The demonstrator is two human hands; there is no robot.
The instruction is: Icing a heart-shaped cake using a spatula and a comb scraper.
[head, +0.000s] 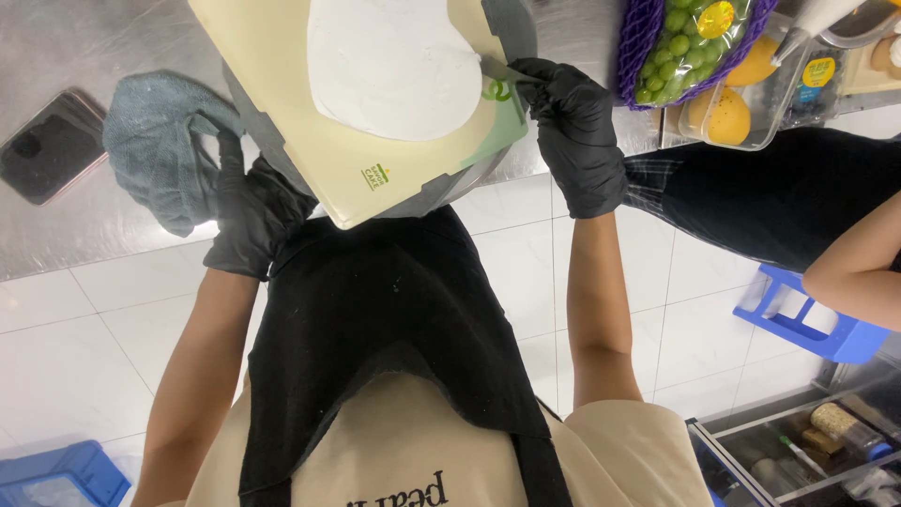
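From the head camera, your right hand (574, 131), in a black glove, is closed around a palette knife (505, 69) whose blade lies against the edge of the white frosted cake (394, 66). The cake sits on a cream square cake board (310, 150), and the board rests on a grey turntable (450, 183) at the near edge of the steel desk (56, 235). Your left hand (246, 211), also gloved in black, is pressed against the left rim of the turntable, fingers curled loosely on it; just beside that hand a grey-blue cloth (160, 141) lies bunched on the desk. Further left a dark phone (47, 145) lies flat, well apart from the cake. To the right of your knife hand there is a purple net bag of green grapes (680, 42), and next to it a clear plastic tray of orange fruit (727, 117). Another person's bare forearm (849, 258) shows at the right edge, over a blue stool (807, 319)
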